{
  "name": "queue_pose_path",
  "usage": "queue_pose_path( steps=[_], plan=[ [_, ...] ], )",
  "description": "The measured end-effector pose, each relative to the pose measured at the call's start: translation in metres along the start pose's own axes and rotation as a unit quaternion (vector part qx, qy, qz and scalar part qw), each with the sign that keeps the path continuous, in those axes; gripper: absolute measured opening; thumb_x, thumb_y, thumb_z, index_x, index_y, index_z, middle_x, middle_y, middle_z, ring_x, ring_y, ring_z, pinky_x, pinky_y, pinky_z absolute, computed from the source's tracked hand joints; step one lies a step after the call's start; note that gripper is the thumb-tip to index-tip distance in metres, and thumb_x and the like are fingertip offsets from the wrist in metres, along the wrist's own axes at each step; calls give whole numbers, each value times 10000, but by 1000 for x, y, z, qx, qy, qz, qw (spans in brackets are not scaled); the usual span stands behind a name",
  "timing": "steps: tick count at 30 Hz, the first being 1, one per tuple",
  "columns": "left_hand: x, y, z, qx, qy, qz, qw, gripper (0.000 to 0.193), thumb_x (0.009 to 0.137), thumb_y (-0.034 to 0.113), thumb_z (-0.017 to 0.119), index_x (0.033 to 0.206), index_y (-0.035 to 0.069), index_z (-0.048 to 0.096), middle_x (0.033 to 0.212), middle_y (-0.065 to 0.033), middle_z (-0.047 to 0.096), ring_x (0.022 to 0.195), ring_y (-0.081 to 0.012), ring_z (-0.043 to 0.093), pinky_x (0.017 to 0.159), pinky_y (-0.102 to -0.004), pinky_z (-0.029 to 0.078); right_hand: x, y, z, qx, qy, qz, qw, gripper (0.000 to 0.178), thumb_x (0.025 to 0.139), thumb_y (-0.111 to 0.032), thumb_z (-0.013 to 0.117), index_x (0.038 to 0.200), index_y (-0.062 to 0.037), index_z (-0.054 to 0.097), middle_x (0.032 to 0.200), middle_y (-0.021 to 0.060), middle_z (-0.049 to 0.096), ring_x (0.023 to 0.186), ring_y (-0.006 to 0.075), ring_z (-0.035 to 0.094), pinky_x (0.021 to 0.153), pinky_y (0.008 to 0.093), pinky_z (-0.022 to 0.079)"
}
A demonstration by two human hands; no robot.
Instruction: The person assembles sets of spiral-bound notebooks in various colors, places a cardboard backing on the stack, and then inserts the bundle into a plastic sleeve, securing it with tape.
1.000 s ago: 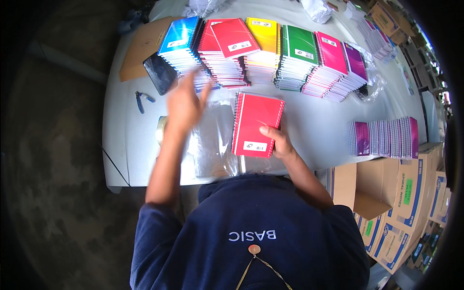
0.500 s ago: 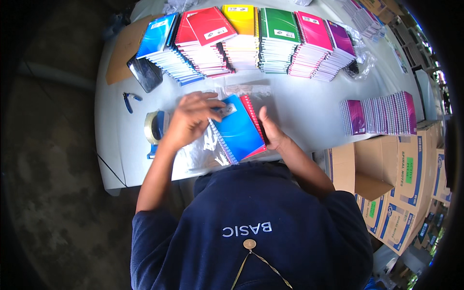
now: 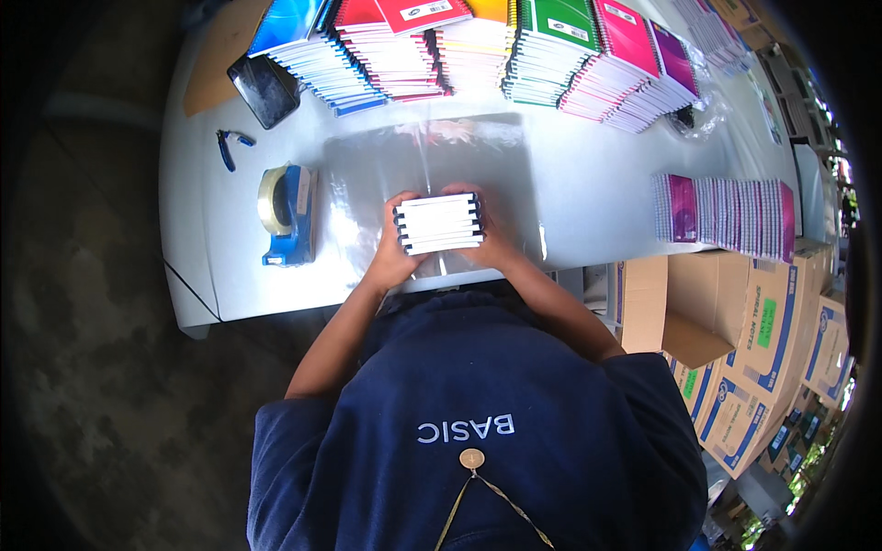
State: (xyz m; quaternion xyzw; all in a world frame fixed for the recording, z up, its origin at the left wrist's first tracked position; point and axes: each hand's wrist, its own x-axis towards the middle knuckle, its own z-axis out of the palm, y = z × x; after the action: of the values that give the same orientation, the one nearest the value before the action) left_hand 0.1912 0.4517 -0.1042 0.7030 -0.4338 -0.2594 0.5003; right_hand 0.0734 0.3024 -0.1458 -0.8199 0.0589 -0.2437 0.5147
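Between my two hands a small stack of spiral notebooks (image 3: 439, 223) stands on end, white page edges facing up and dark spirals showing along both sides. My left hand (image 3: 395, 259) is wrapped round its left side. The right side is gripped by my right hand (image 3: 496, 243), with some fingers hidden behind the stack. Under and beyond the notebooks a clear plastic sheet (image 3: 358, 170) lies on the white table (image 3: 597, 174). Left of my hands stands a blue tape dispenser (image 3: 299, 216) with a roll of clear tape.
Notebook piles in blue (image 3: 287, 23), red, yellow, green (image 3: 556, 28), pink and purple line the far side. A phone (image 3: 265, 90) and blue-handled cutters (image 3: 230, 149) lie at the left. More purple notebooks (image 3: 735, 220) stand right, above cardboard boxes (image 3: 763, 340).
The notebooks, earlier lying tilted with a blue cover over a red one, are now upright on end between both hands. My left hand has come down to their side; the plastic sheet shows more.
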Motion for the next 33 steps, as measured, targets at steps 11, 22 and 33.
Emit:
queue_pose_path(
  steps=[11, 22, 33],
  plan=[
    [23, 47, -40, -89, 34, -165, 982, 642, 830, 460, 656, 1146, -77, 501, 992, -219, 636, 902, -281, 637, 831, -369, 485, 50, -65, -34, 65, -48, 226, 971, 630, 782, -447, 712, 1133, 46, 535, 1022, 205, 628, 914, 342, 620, 800, 394, 488],
    [-35, 21, 19, -134, 81, -225, 962, 851, 852, 424, 635, 1384, -96, 222, 1334, -262, 362, 1261, -307, 375, 1048, -384, 315, -2, -56, -38, 181, -164, 332, 911, 514, 909, -391, 578, 1230, 1, 494, 1098, 116, 600, 977, 179, 570, 862, 333, 457],
    [3, 58, -21, -179, 79, -305, 932, 686, 852, 509, 604, 1156, -95, 488, 1046, -212, 609, 958, -232, 595, 864, -323, 453, 43, -81, -39, 65, -91, 281, 953, 580, 857, -520, 586, 1054, 25, 614, 843, 164, 659, 800, 257, 661, 730, 354, 513]
  ],
)
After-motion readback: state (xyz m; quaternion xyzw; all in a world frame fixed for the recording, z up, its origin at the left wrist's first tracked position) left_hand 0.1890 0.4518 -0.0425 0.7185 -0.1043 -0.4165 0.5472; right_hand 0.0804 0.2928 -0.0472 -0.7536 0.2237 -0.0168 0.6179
